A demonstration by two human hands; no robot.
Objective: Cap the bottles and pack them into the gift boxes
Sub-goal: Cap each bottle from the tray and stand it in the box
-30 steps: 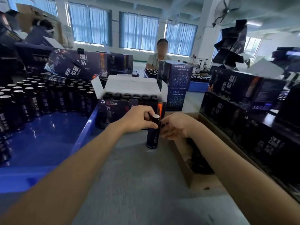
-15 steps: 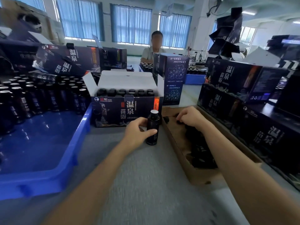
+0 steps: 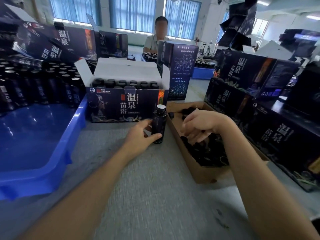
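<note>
Now the left hand (image 3: 140,135) grips the dark bottle (image 3: 158,125), thumb across its front and fingers curled behind, holding it upright on the grey table (image 3: 147,187). The silver mouth of the bottle sits above those fingers with no cap on it. Just beyond the fingertips stands the open gift box (image 3: 124,104), with rows of capped bottles inside. To the right of the held bottle, the right hand (image 3: 202,125) reaches into the cardboard tray (image 3: 190,163). Its fingers point down among the loose black caps (image 3: 207,153); motion blur hides whether they pinch one. Left of the gripping hand lies a blue crate (image 3: 52,153), and far back in it are more bottles (image 3: 34,84).
</note>
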